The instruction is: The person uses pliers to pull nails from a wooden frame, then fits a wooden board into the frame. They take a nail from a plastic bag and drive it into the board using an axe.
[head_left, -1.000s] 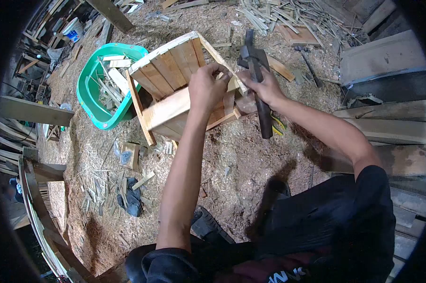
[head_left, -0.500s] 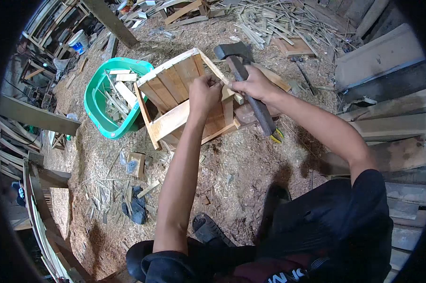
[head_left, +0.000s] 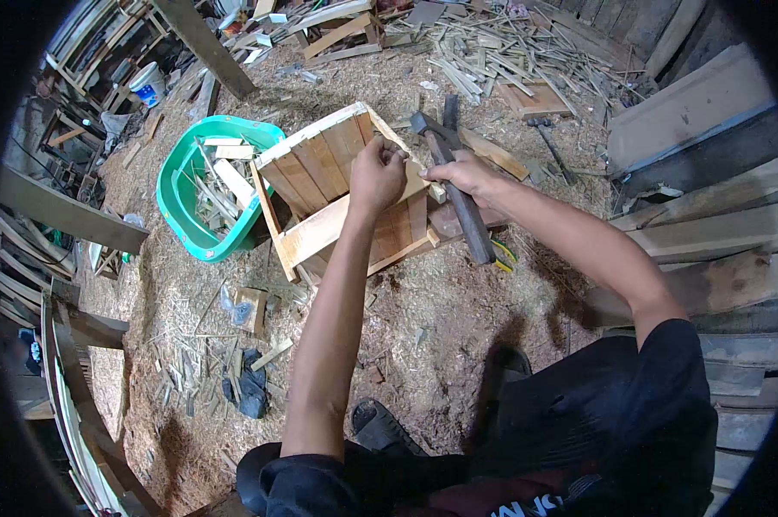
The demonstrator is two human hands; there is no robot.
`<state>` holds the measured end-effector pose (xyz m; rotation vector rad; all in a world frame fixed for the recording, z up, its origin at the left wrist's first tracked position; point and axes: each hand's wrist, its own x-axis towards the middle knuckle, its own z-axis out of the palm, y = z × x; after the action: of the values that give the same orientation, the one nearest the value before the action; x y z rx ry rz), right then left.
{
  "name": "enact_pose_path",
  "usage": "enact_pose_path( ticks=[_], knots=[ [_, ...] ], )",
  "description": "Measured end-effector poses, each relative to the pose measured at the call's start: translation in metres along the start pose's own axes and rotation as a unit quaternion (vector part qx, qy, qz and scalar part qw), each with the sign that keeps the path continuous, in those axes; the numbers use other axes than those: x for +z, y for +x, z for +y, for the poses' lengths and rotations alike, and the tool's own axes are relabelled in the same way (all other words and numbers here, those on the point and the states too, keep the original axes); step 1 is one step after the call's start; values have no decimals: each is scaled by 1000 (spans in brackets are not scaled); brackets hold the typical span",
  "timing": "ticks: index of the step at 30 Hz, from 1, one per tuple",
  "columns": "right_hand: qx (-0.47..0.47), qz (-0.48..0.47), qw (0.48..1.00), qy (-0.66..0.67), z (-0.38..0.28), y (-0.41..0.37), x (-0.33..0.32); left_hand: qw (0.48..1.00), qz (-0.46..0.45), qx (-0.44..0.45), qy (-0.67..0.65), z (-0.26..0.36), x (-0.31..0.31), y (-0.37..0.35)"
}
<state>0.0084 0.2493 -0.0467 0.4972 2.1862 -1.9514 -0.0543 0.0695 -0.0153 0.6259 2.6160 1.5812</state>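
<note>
A wooden piece built of slats and rails (head_left: pixel 320 164), perhaps a small stool or crate, lies tilted on the ground in front of me. Over its upper right rail is my left hand (head_left: pixel 379 179), its thumb and fingers pinched together. Whatever they hold is too small to make out. My right hand (head_left: pixel 468 176) grips a hammer (head_left: pixel 473 226) with a dark, thick handle. The hammer's head points away from me, just right of the rail, and its handle end points back toward me. Yellow-handled pliers (head_left: pixel 504 257) lie partly hidden beside the handle.
A green plastic tub (head_left: pixel 172 202) of wood offcuts stands left of the wooden piece. Sawdust and scraps cover the ground, with a pile of thin strips (head_left: pixel 501 52) at the back. Boards (head_left: pixel 716 202) line the right side; a post (head_left: pixel 204 47) rises at upper left.
The hammer's head has turned and shifted slightly, with the right hand still around the handle. My left hand remains pinched at the rail. The whole view has moved a little.
</note>
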Motion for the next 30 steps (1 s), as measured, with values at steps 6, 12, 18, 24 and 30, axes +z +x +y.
enact_pose_path(
  ticks=[6,12,18,24,30],
  knots=[
    [35,6,998,-45,-2,0,-2,1000,-2,-10,25,6,-3,-3],
    [13,72,997,-33,4,0,4,999,-8,-15,31,4,-2,-2],
    [36,46,998,21,-8,-21,9,999,19,-19,33,1,0,-3],
    [-12,88,996,8,-4,-20,13,999,14,-45,23,12,-3,-6],
    [22,88,996,-6,-22,-36,16,998,23,-32,49,5,0,-4]
  ],
)
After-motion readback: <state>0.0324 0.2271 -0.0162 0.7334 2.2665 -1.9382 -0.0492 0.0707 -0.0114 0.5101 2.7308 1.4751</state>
